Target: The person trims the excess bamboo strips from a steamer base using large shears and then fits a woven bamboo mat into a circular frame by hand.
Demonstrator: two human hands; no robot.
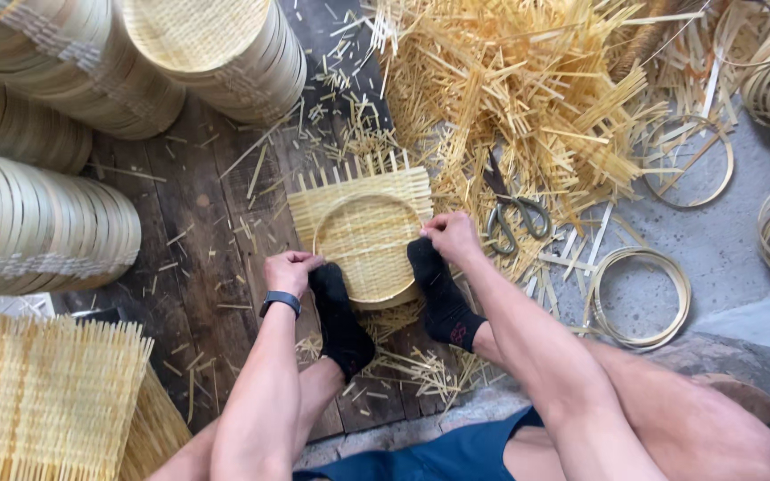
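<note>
A woven bamboo mat (363, 191) lies on the dark wooden floor with a round bamboo ring (369, 248) pressed into its middle. Both my feet in black socks (342, 313) pin the ring's near edge. My left hand (289, 272) is closed on the ring's left rim, next to my left foot, with a black watch on the wrist. My right hand (452, 234) is closed on the ring's right rim, above my right foot.
Scissors (514, 214) lie in a heap of bamboo strip offcuts (528, 98) to the right. Loose bamboo hoops (639, 298) rest on the grey floor. Stacks of finished round trays (216, 49) stand at the left and top. Flat woven mats (51, 396) are piled at bottom left.
</note>
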